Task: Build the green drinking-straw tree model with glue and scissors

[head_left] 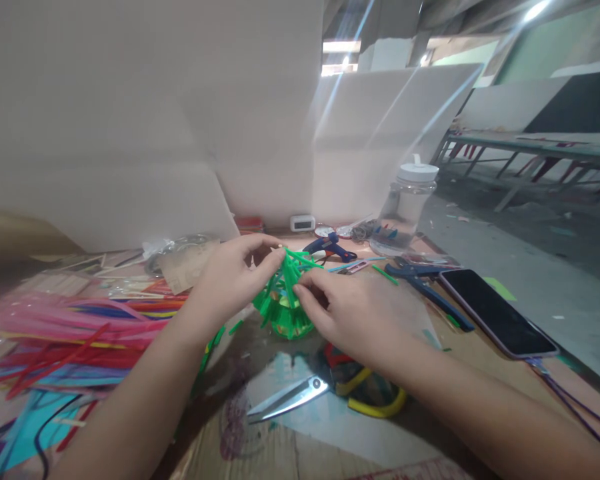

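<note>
In the middle of the work surface stands a small cone-shaped craft of green strips [291, 325], with bits of gold or yellow showing between them. My left hand [243, 270] pinches the craft near its top, thumb and index finger together. Lower on the opposite side, my right hand [337, 303] has its fingertips closed on one of the green strips. Both hands partly cover the craft. Just below, open scissors [293, 397] with yellow and red handles lie flat, their blades pointing left; my right forearm passes over part of the handles.
Bundles of coloured strips [95, 333] spread across the left. Behind the craft are a blue glue gun [330, 247], a small white digital clock [303, 223] and a water bottle [403, 210]. Blue-handled pliers [435, 297] and a phone [497, 310] lie right, near the table edge.
</note>
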Demonstrator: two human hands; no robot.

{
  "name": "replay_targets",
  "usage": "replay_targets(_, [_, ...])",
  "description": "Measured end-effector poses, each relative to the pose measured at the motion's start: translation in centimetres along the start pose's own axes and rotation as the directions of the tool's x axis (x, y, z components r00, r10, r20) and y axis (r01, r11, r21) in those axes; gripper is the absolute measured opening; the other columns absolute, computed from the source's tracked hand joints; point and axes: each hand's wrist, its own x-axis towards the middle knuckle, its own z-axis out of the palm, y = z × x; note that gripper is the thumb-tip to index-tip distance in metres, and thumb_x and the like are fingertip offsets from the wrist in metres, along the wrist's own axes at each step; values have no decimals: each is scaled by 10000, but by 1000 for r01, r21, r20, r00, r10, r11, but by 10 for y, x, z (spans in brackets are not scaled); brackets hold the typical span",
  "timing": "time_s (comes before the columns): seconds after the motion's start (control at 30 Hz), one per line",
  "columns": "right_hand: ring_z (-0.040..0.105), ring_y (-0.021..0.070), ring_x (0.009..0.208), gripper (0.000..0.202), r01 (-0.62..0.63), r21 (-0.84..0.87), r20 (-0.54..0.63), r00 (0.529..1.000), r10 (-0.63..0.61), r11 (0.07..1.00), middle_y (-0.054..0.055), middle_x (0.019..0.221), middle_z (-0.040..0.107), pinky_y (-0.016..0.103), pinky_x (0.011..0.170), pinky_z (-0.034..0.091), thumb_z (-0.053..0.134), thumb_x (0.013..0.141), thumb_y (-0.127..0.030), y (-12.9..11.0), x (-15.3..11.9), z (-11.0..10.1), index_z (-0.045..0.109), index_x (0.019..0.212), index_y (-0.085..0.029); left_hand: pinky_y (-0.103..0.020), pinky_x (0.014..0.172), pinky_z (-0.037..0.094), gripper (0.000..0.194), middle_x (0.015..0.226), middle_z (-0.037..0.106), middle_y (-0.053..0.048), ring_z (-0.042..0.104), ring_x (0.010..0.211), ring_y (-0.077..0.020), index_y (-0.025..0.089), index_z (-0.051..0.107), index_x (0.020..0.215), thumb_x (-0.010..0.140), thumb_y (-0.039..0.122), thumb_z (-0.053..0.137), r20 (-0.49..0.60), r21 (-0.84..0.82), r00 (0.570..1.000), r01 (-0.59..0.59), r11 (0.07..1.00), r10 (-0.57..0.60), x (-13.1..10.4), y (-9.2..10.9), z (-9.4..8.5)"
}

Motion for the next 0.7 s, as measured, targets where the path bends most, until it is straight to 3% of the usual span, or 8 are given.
replay_targets(0.2, [585, 138, 627, 191, -41, 54, 55, 998, 38, 998, 30, 737, 698, 267, 568, 290, 523, 939, -260, 2, 6, 4, 660, 845, -168, -262, 634, 449, 266, 826, 738, -8, 624, 706, -168, 208, 729, 976, 885, 390, 557, 15, 12, 1000, -13, 1000, 13, 0, 2, -1])
replay_targets(0.53, [628, 185, 705, 226, -56, -1, 90, 994, 56, 998, 61, 819, 729, 299, 585, 294, 485, 962, -288, 1, 10, 6, 659, 893, -162, -258, 603, 422, 283, 737, 680, 7, 552, 629, -147, 211, 715, 964, 884, 437, 566, 1, 70, 1000, -29, 997, 29, -2, 3, 2])
replay_targets(0.7, [625, 167, 716, 194, -31, 132, 75, 997, 22, 991, 42, 855, 732, 286, 614, 342, 509, 961, -286, 7, 7, 3, 674, 940, -187, -264, 620, 422, 260, 728, 658, 5, 551, 642, -151, 208, 703, 964, 880, 412, 565, -31, 112, 998, -43, 993, 47, -2, 2, 4])
